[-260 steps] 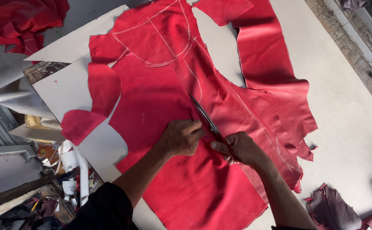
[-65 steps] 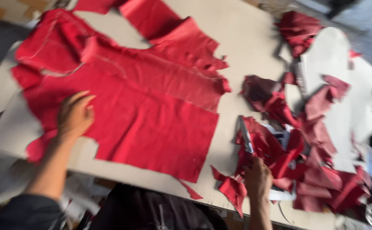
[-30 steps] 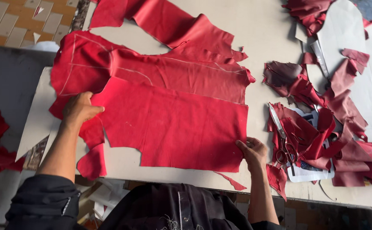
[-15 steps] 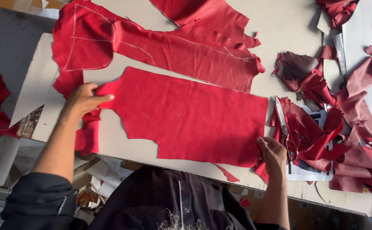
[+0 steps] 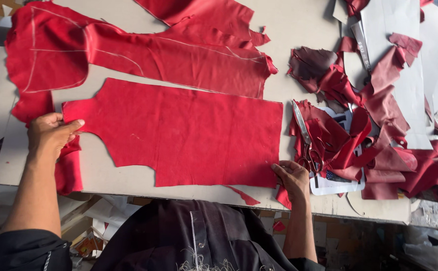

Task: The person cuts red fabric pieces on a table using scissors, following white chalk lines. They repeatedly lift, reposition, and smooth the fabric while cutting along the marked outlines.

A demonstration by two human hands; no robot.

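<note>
A cut red fabric panel (image 5: 189, 135) lies flat on the pale work table (image 5: 304, 30). My left hand (image 5: 51, 134) pinches its left corner with thumb and fingers. My right hand (image 5: 291, 178) grips the panel's lower right corner at the table's near edge. Behind the panel lies the larger red fabric piece (image 5: 128, 52) with white chalk lines. Scissors (image 5: 305, 138) rest on red scraps just right of my right hand.
A heap of red and maroon scraps (image 5: 374, 130) covers the right side, over white paper patterns (image 5: 404, 30). A narrow red strip (image 5: 68, 168) hangs near the left edge. Clutter shows below the table's near edge.
The cut panel has been pulled apart from the chalked fabric and spread flat nearer the front edge. Both hands stay on its opposite corners. The scissors lie on the scraps.
</note>
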